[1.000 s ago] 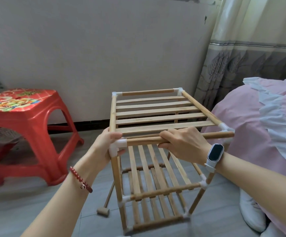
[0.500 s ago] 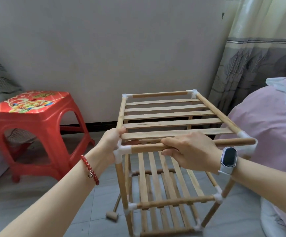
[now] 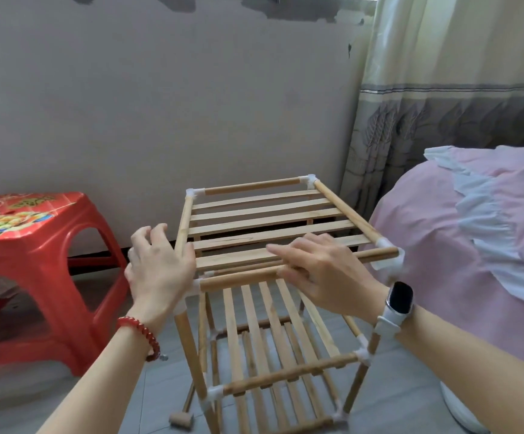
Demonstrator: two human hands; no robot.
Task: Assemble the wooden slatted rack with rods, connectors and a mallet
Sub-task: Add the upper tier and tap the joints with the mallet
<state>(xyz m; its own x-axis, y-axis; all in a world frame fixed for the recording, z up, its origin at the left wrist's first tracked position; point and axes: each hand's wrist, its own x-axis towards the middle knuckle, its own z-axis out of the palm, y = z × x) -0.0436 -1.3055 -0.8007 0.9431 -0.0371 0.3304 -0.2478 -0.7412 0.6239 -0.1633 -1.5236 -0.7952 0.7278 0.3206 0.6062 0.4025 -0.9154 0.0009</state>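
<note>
The wooden slatted rack [image 3: 263,214] stands upright on the floor, three slatted tiers joined by round rods and white corner connectors. My left hand [image 3: 157,267] hovers at the near left top corner with fingers spread, holding nothing. My right hand [image 3: 323,270] lies over the front top rod [image 3: 241,280], fingers straight and loose, not gripping it. The near right connector [image 3: 389,258] caps the rod's far end. The mallet [image 3: 182,418] lies on the floor by the rack's near left leg, its handle partly hidden behind that leg.
A red plastic stool [image 3: 31,261] stands to the left of the rack. A bed with a pink cover [image 3: 473,245] is close on the right. The wall and a curtain [image 3: 442,104] are behind the rack. Grey floor tiles [image 3: 160,396] lie below.
Both hands have let go of the front top rod and corner and opened. The view has tilted up and the rack now sits further right.
</note>
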